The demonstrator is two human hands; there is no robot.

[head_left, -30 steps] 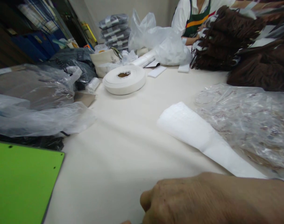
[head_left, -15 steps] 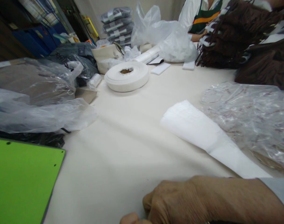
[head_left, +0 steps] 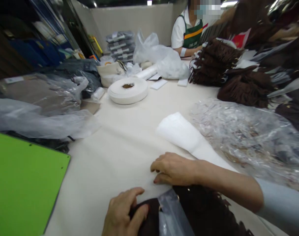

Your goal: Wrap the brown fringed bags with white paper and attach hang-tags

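At the bottom of the head view lies a dark brown fringed piece [head_left: 206, 209], soft like suede, with small metal eyelets. A strip of clear plastic [head_left: 175, 213] runs across it. My left hand [head_left: 123, 213] grips its left edge, the thumb on top and the index finger stretched out past it; the other fingers are partly hidden. Just beyond its upper edge, my right hand [head_left: 174, 168] hovers over or rests on the table, fingers bent, thumb apart, nothing between them. A folded white sheet [head_left: 181, 131] lies behind my right forearm.
A green board [head_left: 24, 180] covers the table's left corner. Plastic-wrapped goods [head_left: 48, 95] lie behind it. Farther back are a white tape roll [head_left: 127, 93] and a plastic bag [head_left: 161, 59]. Crumpled clear plastic [head_left: 245, 134] and brown fringed stacks [head_left: 213, 62] fill the right; a co-worker [head_left: 186, 36] is beyond.
The view has tilted up and shifted. The brown fringed piece has come into view at the bottom. My right hand has gone from closed to loosely open, and more of my left hand shows.
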